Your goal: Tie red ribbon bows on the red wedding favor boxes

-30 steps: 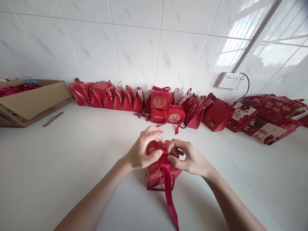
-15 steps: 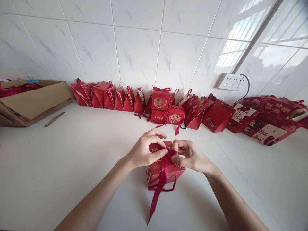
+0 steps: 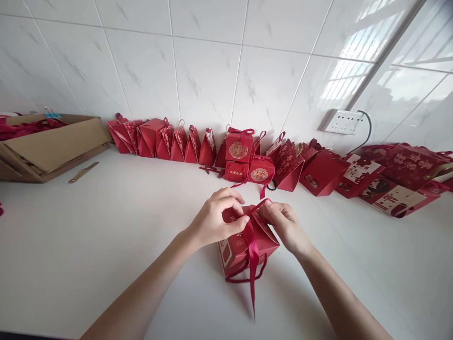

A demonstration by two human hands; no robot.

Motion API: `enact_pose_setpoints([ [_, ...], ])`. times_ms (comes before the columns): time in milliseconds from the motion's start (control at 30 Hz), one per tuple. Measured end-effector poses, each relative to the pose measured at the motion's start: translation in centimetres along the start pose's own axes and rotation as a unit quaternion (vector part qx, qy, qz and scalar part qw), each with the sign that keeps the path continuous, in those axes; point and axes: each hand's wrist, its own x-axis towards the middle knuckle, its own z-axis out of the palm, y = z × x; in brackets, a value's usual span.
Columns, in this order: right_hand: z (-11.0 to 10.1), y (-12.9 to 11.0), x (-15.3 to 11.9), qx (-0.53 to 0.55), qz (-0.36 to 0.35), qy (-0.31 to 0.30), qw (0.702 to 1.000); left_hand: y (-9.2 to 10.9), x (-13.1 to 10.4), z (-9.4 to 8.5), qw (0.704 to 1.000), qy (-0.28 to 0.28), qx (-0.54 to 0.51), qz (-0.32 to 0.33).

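A red gift box point(image 3: 233, 250) with gold print and a twisted cord handle point(image 3: 244, 280) stands on the white table between my hands. Over its top runs a dark red ribbon point(image 3: 253, 252), one end hanging down the near side. My left hand point(image 3: 219, 218) pinches the ribbon at the top of the box, thumb and fingertip together. Held between the thumb and fingers of my right hand point(image 3: 283, 222) is the other part of the ribbon, stretched up and to the right above the box.
Red gift boxes point(image 3: 322, 172) line the tiled wall, some stacked at the middle and right. A cardboard box point(image 3: 60, 146) with red ribbons is at the left, beside a thin brown strip point(image 3: 83, 172). A socket panel point(image 3: 341, 122) is on the wall.
My right hand has drawn the ribbon up and slightly right. The box has turned and shifted a little to the right, and the hanging ribbon end now falls straighter.
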Motion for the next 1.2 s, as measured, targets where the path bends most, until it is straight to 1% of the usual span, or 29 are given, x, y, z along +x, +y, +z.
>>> enact_pose_setpoints([
  [67, -0.1, 0.3, 0.1, 0.023, -0.012, 0.014, 1.000, 0.0, 0.0, 0.0, 1.000, -0.001, -0.007, -0.006],
  [100, -0.2, 0.4, 0.1, 0.030, -0.014, 0.007, 0.999, 0.0, 0.0, 0.1, 1.000, -0.001, -0.007, -0.006],
  [233, -0.7, 0.2, 0.0, 0.044, -0.030, -0.057, 0.997, 0.0, -0.1, 0.3, 1.000, 0.001, -0.015, -0.011],
  [300, -0.8, 0.1, 0.0, 0.036, -0.041, -0.060, 0.997, 0.0, -0.1, 0.4, 1.000, -0.004, -0.023, -0.012],
  [400, -0.5, 0.0, -0.1, 0.024, -0.010, -0.028, 0.999, 0.1, -0.1, 0.3, 0.999, -0.015, -0.032, -0.008],
  [500, -0.2, -0.1, -0.1, 0.070, 0.024, 0.009, 0.997, 0.2, 0.0, 0.1, 0.998, -0.019, -0.060, -0.028],
  [633, -0.5, -0.7, 0.1, 0.162, -0.002, 0.076, 0.984, 0.0, 0.0, -0.3, 0.989, -0.007, -0.119, -0.086],
  [700, -0.7, -1.0, 0.2, 0.175, -0.022, 0.077, 0.981, -0.1, 0.0, -0.4, 0.986, 0.001, -0.134, -0.097],
  [800, -0.8, -1.0, 0.2, 0.122, -0.052, 0.058, 0.989, -0.2, 0.0, -0.4, 0.987, 0.002, -0.133, -0.094],
  [933, -0.1, -0.8, -0.2, -0.003, -0.084, 0.079, 0.993, -0.1, 0.0, -0.2, 0.988, 0.001, -0.129, -0.086],
  [1000, 0.3, -0.8, -0.4, -0.052, -0.090, 0.060, 0.993, 0.0, 0.0, -0.1, 0.987, 0.001, -0.135, -0.086],
  [1067, 0.4, -0.9, -0.4, -0.098, -0.087, 0.021, 0.991, -0.1, 0.0, -0.1, 0.986, 0.000, -0.143, -0.089],
  [1133, 0.3, -1.1, -0.4, -0.117, -0.083, 0.001, 0.990, -0.2, 0.0, -0.2, 0.983, -0.003, -0.155, -0.097],
  [1200, 0.0, -1.2, -0.4, -0.081, -0.088, 0.014, 0.993, -0.4, 0.0, -0.2, 0.981, -0.002, -0.165, -0.105],
])
